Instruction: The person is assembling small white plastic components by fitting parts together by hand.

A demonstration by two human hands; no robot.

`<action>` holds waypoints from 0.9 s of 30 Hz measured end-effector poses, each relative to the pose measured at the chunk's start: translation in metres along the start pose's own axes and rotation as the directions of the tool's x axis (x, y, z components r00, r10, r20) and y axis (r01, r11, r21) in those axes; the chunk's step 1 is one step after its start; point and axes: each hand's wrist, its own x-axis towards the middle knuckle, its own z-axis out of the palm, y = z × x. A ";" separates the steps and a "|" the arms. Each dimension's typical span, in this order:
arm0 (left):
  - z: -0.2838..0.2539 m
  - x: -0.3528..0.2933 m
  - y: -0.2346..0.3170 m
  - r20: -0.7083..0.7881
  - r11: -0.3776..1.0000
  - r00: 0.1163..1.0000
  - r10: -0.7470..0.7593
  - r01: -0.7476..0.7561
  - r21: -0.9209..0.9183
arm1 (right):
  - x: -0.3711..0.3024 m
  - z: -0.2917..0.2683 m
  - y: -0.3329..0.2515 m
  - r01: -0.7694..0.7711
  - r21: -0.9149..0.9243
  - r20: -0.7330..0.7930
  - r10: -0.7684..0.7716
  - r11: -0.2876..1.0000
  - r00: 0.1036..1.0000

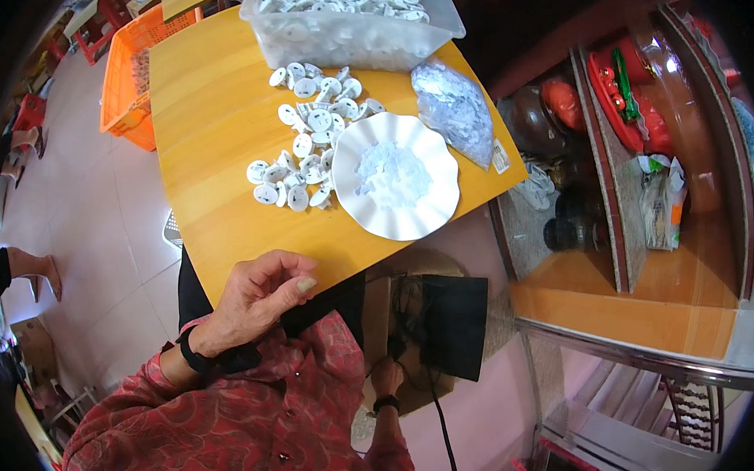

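Observation:
My left hand [267,296] is at the near edge of the yellow table, fingers curled in and thumb laid against them. Whatever it may hold is hidden. Below the table, to the right, my right hand [388,378] reaches into an open cardboard box [376,321] and closes around a small dark part that I cannot make out. Several small white round plastic parts [301,150] with stems lie loose on the table. Beside them a white wavy-rimmed dish [363,211] holds small pale translucent pieces [393,175].
A translucent bin [344,46] full of white parts stands at the table's far end. A clear bag [454,107] of pale pieces lies near the right edge. A black panel [453,327] and cable [443,435] are by the box. An orange crate [130,95] stands left, shelves [602,170] right.

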 end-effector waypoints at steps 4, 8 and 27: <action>0.002 0.002 0.002 -0.003 0.997 0.999 -0.036 0.036 -0.068 | -0.001 0.014 0.012 -0.069 -0.041 0.016 0.069 0.997 0.997; 0.003 0.001 -0.006 0.014 0.999 0.999 -0.029 0.029 0.025 | 0.000 0.028 0.020 -0.011 -0.033 -0.023 0.010 0.999 1.000; 0.012 -0.008 -0.018 0.185 0.916 0.975 0.123 -0.183 0.357 | -0.012 0.044 0.005 -0.025 -0.087 0.081 0.032 0.996 0.996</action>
